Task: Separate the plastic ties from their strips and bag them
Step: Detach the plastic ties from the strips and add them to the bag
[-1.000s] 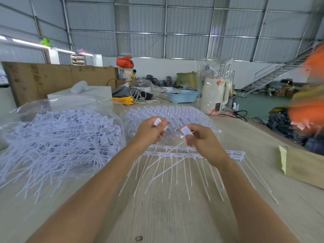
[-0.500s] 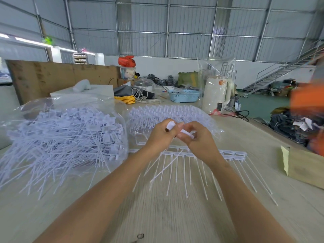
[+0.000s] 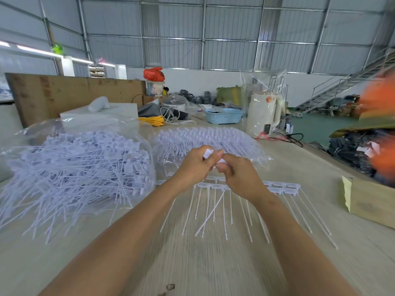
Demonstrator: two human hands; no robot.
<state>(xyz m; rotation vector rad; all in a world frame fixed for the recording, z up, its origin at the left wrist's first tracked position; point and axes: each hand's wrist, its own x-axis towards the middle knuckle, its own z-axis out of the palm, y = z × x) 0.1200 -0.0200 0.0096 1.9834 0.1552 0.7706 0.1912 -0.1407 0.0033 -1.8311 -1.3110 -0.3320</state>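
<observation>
I'm in a big warehouse or factory hall: corrugated metal walls (image 3: 224, 28) on steel framing, a metal staircase (image 3: 342, 88) at the far right, a green floor (image 3: 316, 127), and my long worktop (image 3: 213, 263) heaped with bulk bags of ties (image 3: 74, 167).

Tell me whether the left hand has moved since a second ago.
Yes. The left hand has shifted right, toward the right hand, and now meets it above the strip of ties on the table.

— What sits at the far end of the pale wooden desk (image 3: 213, 263)?
— A light-blue perforated plastic basket (image 3: 223, 115), a coiled yellow cable (image 3: 152, 120), and a cream kettle wrapped in clear film (image 3: 263, 113).
— And on the right?
— A brown cardboard box (image 3: 372, 199).
</observation>
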